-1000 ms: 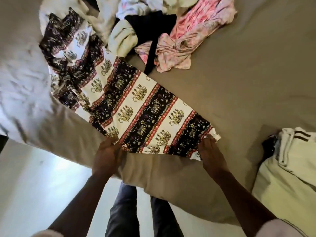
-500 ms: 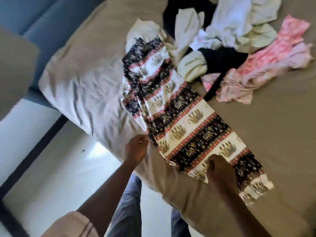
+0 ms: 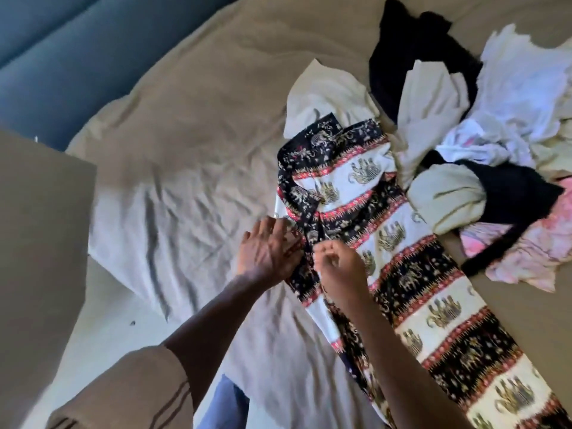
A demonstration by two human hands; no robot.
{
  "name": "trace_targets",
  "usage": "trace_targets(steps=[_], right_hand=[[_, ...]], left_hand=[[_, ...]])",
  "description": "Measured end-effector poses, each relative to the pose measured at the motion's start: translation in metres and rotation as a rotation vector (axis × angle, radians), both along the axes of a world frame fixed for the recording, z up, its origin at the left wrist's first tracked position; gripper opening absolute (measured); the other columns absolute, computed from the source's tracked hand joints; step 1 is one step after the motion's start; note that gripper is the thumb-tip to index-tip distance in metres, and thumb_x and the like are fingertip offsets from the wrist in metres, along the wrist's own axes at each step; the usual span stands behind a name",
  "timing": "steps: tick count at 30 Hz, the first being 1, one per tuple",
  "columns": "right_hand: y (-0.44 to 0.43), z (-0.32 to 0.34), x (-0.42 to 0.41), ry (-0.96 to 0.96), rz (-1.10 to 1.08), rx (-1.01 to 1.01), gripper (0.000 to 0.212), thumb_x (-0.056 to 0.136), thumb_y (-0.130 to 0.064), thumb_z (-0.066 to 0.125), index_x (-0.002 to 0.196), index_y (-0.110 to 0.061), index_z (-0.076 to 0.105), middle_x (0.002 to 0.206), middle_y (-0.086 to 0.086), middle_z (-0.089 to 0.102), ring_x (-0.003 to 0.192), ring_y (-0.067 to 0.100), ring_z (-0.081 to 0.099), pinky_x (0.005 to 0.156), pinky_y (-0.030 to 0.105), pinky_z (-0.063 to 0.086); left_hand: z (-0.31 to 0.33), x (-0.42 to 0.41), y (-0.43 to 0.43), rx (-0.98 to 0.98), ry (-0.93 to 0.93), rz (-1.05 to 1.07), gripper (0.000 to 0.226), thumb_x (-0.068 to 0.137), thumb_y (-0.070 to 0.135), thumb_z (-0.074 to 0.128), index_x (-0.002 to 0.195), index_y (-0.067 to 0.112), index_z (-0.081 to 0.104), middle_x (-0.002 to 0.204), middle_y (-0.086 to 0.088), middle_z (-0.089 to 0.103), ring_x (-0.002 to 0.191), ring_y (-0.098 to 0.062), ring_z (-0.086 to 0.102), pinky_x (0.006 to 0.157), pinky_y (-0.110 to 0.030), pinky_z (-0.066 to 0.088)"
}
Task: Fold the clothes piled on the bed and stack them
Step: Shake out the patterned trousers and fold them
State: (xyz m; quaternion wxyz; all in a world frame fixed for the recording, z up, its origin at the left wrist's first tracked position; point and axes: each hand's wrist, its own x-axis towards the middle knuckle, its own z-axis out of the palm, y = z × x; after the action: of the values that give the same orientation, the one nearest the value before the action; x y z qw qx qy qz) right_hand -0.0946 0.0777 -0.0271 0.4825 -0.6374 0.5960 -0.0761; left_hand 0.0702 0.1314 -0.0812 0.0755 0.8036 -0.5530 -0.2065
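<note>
Here the elephant-print garment (image 3: 433,305) is lying stretched out on the bed (image 3: 185,134), running from beside the pile of clothes (image 3: 501,119) down toward the lower right corner of the view. The left hand (image 3: 267,252) is resting palm down on the garment's left edge, fingers straight and spread. The right hand (image 3: 340,269) is sitting just beside it, fingers curled, pinching the garment at a narrow dark band of its print. The pile, with its black, white, cream and pink pieces, is lying tangled against the garment's upper end.
</note>
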Motion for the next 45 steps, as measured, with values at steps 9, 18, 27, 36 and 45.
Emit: trace_targets(steps=[9,18,27,36,45], right_hand=[[-0.060,-0.020,0.071,-0.056,-0.196,0.071,0.023,0.097,-0.003,0.059,0.105,-0.023,0.067,0.105,0.001,0.071,0.086,0.017,0.074,0.055,0.019,0.051],[-0.133,-0.026,0.117,0.118,-0.132,-0.420,0.031,0.097,-0.006,0.061,0.121,-0.025,0.061,0.131,0.002,0.058,0.106,0.023,0.066,0.075,0.030,0.061],[-0.240,-0.021,0.164,0.349,0.063,-0.527,0.014,0.093,-0.012,0.070,0.106,-0.015,0.074,0.106,0.009,0.076,0.095,0.027,0.073,0.085,0.033,0.059],[-0.223,-0.025,0.147,0.075,0.117,-0.727,0.020,0.092,-0.013,0.062,0.110,-0.018,0.069,0.114,0.002,0.060,0.088,0.016,0.068,0.080,0.026,0.055],[-0.257,-0.018,0.069,0.267,-0.211,-0.425,0.037,0.088,-0.043,0.074,0.120,-0.027,0.065,0.122,0.003,0.070,0.117,0.026,0.062,0.105,0.046,0.049]], left_hand=[[-0.014,0.054,-0.020,-0.202,0.541,1.020,0.021,0.093,0.035,0.064,0.101,0.016,0.069,0.098,-0.011,0.075,0.093,-0.029,0.070,0.079,-0.033,0.052],[0.006,0.076,-0.018,-0.124,0.459,1.109,0.054,0.085,0.046,0.067,0.133,0.026,0.052,0.110,-0.005,0.074,0.105,-0.030,0.067,0.095,-0.044,0.053],[0.000,0.106,-0.026,-0.173,0.416,1.186,0.020,0.090,0.029,0.065,0.107,0.021,0.073,0.089,-0.002,0.073,0.091,-0.027,0.069,0.082,-0.034,0.053],[0.006,0.104,-0.018,-0.299,0.211,0.973,0.038,0.087,0.025,0.065,0.123,0.030,0.056,0.113,0.000,0.064,0.111,-0.025,0.057,0.090,-0.043,0.048],[0.009,0.034,-0.132,-0.003,0.302,0.435,0.082,0.089,0.070,0.059,0.144,0.018,0.027,0.136,-0.013,0.046,0.124,-0.033,0.053,0.099,-0.047,0.052]])
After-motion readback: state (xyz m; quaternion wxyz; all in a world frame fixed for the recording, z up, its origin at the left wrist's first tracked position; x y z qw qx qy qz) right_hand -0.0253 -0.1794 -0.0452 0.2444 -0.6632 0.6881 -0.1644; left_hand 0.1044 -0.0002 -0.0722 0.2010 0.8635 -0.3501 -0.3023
